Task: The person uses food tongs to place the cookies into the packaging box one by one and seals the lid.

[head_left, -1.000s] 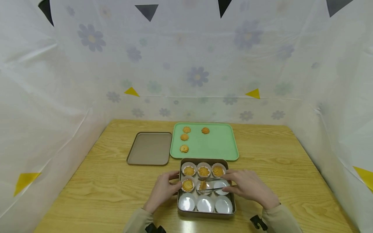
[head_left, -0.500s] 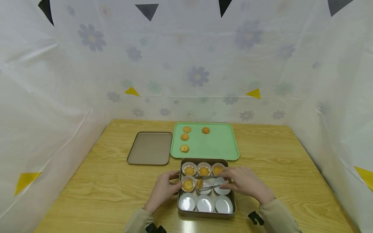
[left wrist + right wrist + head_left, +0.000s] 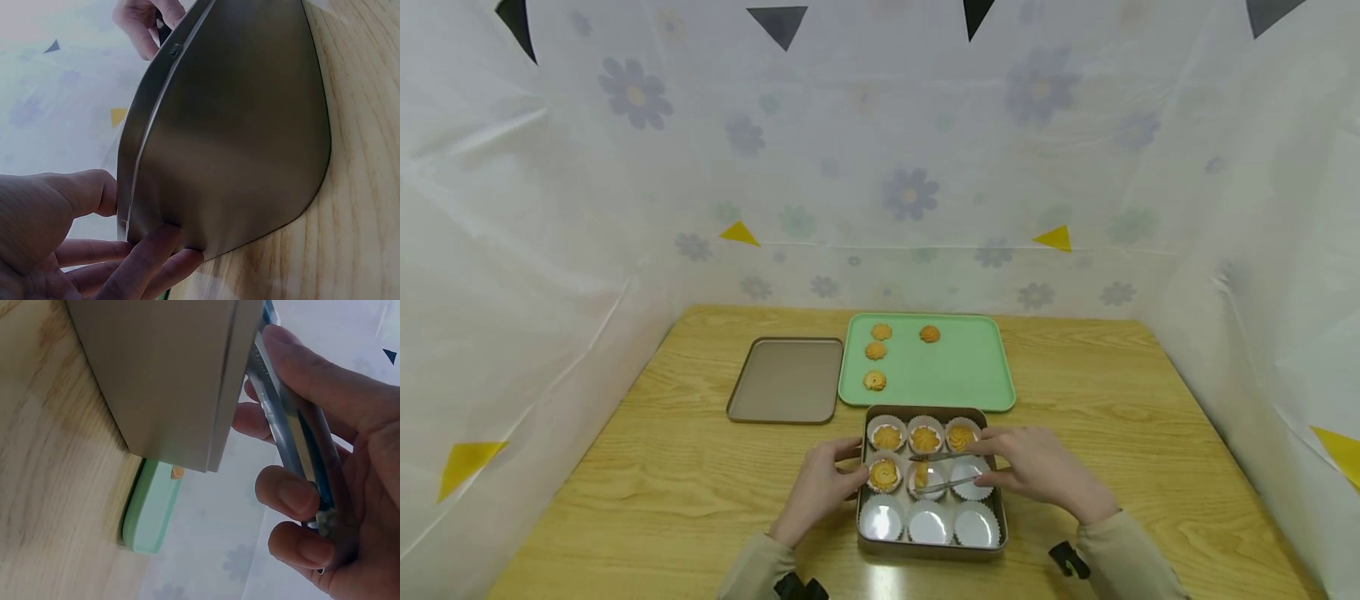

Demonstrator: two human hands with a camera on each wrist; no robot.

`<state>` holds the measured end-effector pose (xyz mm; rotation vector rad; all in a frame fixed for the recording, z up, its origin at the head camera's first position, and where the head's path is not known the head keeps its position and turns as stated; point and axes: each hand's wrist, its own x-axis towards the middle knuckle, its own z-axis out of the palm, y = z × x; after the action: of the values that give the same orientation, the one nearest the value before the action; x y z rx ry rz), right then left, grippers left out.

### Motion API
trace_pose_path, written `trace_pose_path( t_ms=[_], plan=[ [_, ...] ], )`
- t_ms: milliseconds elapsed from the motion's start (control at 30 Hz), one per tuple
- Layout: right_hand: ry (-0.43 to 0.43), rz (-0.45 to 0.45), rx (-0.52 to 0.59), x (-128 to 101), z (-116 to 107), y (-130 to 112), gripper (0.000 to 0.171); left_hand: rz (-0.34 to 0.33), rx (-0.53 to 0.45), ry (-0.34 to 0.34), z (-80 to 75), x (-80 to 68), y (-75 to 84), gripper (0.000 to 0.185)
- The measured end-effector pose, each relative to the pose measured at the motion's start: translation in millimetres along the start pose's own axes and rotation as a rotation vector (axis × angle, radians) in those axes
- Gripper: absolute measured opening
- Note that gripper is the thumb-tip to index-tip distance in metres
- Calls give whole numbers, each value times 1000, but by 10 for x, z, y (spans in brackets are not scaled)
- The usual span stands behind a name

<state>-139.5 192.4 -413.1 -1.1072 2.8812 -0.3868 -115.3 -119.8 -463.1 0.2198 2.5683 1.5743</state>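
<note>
The metal tin [image 3: 931, 546] sits on the wooden table [image 3: 625, 500], holding nine white paper cups: the far row and the middle-left cup each contain a cookie, the near row none. A cookie [image 3: 921, 474] stands on edge in the middle cup, apparently between the tips of the tongs [image 3: 946, 469]. The right hand [image 3: 1037, 473], over the tin's right side, grips the tongs with curled fingers. The left hand [image 3: 820, 487] holds the tin's left wall, thumb on the rim. Behind the tin, a green tray [image 3: 970, 375] carries four cookies; the tin lid [image 3: 785, 382] lies left of the tray. Floral sheeting encloses the table.
</note>
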Motion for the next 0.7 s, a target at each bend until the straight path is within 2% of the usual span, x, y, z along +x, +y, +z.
trace_pose_path(
  t_ms=[300, 500, 700],
  plan=[
    [-24, 31, -34, -35, -63, -23, 39, -2, 5, 5, -10, 23, -7, 49],
    [-20, 9, -49, -26, -76, -35, 37, -15, 2, -7, -9, 21, -14, 48],
    [-17, 4, -2, 4, -33, 6, 35, -7, -7, -16, 1, 16, -29, 48]
  ],
)
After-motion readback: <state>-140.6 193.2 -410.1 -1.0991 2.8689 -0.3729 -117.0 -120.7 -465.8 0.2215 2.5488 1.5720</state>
